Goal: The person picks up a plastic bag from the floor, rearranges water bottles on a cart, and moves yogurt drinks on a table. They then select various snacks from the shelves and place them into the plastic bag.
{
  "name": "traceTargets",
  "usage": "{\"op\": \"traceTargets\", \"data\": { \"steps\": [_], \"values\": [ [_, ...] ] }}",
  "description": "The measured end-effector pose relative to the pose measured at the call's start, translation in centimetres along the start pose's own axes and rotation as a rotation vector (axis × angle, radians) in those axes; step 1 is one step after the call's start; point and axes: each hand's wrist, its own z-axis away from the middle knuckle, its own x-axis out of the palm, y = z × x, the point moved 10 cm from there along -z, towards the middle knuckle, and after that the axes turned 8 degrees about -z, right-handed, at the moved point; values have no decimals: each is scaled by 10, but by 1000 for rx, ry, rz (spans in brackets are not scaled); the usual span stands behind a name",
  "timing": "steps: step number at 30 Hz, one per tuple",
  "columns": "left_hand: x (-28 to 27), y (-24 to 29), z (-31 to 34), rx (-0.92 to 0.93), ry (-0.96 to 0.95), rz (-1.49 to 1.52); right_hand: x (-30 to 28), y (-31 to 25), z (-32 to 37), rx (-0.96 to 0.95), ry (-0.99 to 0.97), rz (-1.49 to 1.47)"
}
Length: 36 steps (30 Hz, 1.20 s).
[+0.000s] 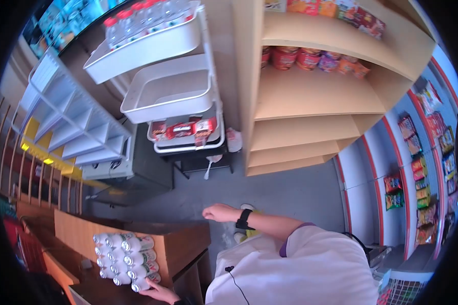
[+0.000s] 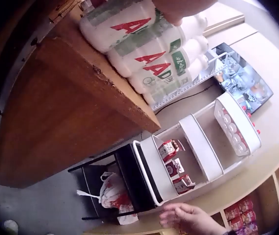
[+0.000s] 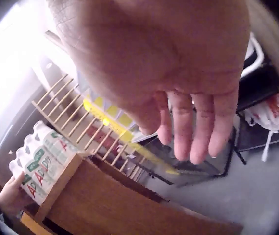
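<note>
Left hand on the grouped white bottles, fingers gripping the near end of the bunch, right there at the wooden worktop! Red letters and green panels show on their sides. Out over the floor, the right hand hangs open and holds nothing, fingers loosely extended. Beyond it, the white trolley carries red packets low down and red-capped bottles up top, beside wooden shelving.

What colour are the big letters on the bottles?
Red letters, clearest in the left wrist view.
</note>
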Motion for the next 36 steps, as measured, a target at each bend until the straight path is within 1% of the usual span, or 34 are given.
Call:
{"op": "traceTargets", "data": {
  "steps": [1,2,4,6,7,8,9,10,12,13,14,15,16,17,18,20,21,22,24,25,26,27,28,29,30,31,32,33,34,36],
  "values": [
    [-10,93,20,-80,-68,-182,-7,28,17,66,42,-24],
    [-10,87,20,-111,-66,-130,-16,50,34,121,78,-39],
    [-9,86,21,-137,-96,-102,-29,71,66,177,84,-11],
    [-9,83,21,-138,-85,-95,-37,86,91,247,35,-18],
    [-9,81,19,-133,-87,-104,-41,86,99,230,30,-7],
    [-11,75,17,-139,-70,-94,-46,91,109,258,36,-20],
    [-12,73,16,-83,-36,-72,-52,97,117,287,39,-32],
    [-14,71,16,-30,-3,-52,-56,100,124,276,29,-18],
    [-21,53,18,-92,95,-20,-74,95,136,214,46,2],
    [-29,56,19,-69,164,-208,-85,91,147,209,44,-12],
    [-39,49,17,140,412,-372,-94,88,159,201,30,6],
    [-35,68,35,189,398,-315,-105,87,171,189,34,15],
    [-26,100,51,240,385,-254,-117,91,183,176,42,25],
    [-11,128,73,280,336,-98,-127,101,196,137,50,14],
    [16,135,86,309,200,34,-138,109,212,133,42,26],
    [66,184,134,228,-67,141,-163,125,250,179,65,-47],
    [89,209,159,244,-180,212,-179,125,271,214,90,-36],
    [112,231,182,258,-291,285,-191,133,287,207,85,-31],
    [155,260,225,264,-499,265,-215,161,328,268,216,-36],
    [158,293,248,359,-523,223,-220,168,345,268,210,-25],
    [162,326,269,456,-547,182,-230,180,363,315,250,-48],
    [166,351,286,542,-587,172,-238,192,379,362,291,-73],
    [170,372,302,630,-628,158,-240,201,391,362,287,-67],
    [173,390,314,705,-646,185,-242,212,401,356,321,-125],
    [174,399,318,701,-643,184,-248,208,407,350,355,-185],
    [176,409,327,749,-675,186,-253,205,413,349,351,-184],
    [180,424,333,800,-704,188,-261,201,421,352,389,-192],
    [184,452,339,849,-732,233,-270,191,427,355,427,-200],
    [187,467,339,852,-726,234,-276,187,428,349,428,-198],
    [193,493,341,880,-733,318,-293,177,432,319,508,-197]
  ]
}}
